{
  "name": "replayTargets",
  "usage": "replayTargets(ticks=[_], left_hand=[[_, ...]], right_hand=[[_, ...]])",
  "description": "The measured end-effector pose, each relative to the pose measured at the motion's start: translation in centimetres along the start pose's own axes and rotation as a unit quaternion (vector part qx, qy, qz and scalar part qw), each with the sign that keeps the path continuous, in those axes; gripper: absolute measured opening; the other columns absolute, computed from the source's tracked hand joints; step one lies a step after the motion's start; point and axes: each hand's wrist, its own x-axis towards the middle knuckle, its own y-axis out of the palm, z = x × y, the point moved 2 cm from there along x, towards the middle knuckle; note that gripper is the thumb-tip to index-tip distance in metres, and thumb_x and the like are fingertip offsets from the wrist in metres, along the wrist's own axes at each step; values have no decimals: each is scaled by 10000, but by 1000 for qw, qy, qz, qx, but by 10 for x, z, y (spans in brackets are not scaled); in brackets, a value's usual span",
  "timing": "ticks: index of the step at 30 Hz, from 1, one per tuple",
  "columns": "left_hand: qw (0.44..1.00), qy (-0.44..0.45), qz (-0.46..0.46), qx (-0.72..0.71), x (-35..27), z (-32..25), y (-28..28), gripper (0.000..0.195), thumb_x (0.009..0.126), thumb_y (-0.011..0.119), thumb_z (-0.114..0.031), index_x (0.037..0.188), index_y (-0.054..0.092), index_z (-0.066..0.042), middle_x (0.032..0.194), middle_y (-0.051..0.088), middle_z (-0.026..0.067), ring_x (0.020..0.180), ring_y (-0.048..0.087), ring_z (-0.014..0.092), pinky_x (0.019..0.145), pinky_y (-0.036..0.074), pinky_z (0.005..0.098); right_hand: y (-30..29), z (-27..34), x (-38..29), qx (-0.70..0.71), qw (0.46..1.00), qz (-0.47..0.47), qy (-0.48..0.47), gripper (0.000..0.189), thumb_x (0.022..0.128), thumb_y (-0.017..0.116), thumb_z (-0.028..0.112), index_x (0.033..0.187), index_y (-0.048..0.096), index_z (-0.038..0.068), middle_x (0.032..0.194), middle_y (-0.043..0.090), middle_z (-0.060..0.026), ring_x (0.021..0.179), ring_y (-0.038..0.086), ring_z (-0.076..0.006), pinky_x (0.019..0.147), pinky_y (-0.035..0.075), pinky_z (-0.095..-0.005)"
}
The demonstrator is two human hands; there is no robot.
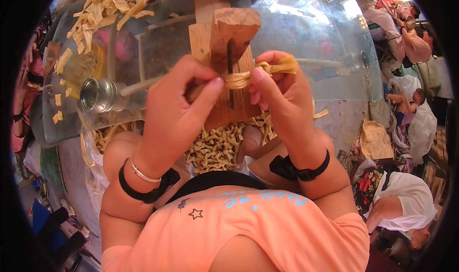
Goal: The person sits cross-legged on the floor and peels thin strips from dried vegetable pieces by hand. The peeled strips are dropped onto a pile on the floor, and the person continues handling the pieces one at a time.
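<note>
A yellowish strip with a knot [240, 80] is stretched between my hands, across a thin dark metal blade [230, 71] that stands at a wooden block [233, 32] on a wooden board [233, 116]. My left hand [179, 93] pinches the strip's left part between thumb and forefinger. My right hand [283, 85] grips the knotted end, whose flat tail sticks out to the right past the fingers. Below the board, many small knotted yellow pieces [211, 150] lie in a heap between my legs. The left end of the strip is hidden by my left hand.
A glass tabletop [272, 28] carries the board, with loose yellow strips [104, 10] piled at its upper left. Metal-capped table legs [104, 94] show through or beside the glass. Other people [407, 39] sit at the right, near a brown paper bag [375, 140]; another person's arm is at far left.
</note>
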Motion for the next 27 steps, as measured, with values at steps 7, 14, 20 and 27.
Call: replayTargets(ticks=[7, 14, 20, 27], left_hand=[[995, 30, -36, 85, -12, 3, 0, 122, 916, 672, -74, 987, 589, -17, 756, 628, 109, 637, 620, 203, 630, 503, 314], [975, 80, -5, -208, -85, -16, -48, 181, 958, 648, -176, 1033, 588, -22, 862, 656, 127, 749, 634, 224, 716, 533, 332], [982, 175, 35, -60, -92, -26, -52, 217, 821, 756, -63, 998, 631, -62, 894, 586, 101, 813, 533, 222, 727, 436, 315], [926, 39, 70, -370, -89, -12, 7, 286, 954, 673, -215, 1126, 590, -2, 1077, 604, 123, 832, 601, 214, 726, 482, 311]], right_hand=[[-10, -5, -3, -60, 995, -71, -37, 246, 990, 629, 125, 1185, 522, 18, 843, 616, -33, 664, 571, -84, 588, 445, -213], [-13, 4, -66, -223, 860, 132, -440, 442, 816, 764, 80, 1202, 561, 5, 932, 621, -84, 744, 598, -249, 684, 494, -341], [28, -2, -81, -416, 834, 181, -313, 562, 853, 764, 324, 1267, 555, 6, 1009, 629, -141, 851, 605, -315, 757, 496, -382], [46, 12, -89, -44, 971, 232, -30, 232, 1066, 463, 199, 930, 529, 23, 710, 569, -101, 608, 589, -191, 578, 482, -296]])
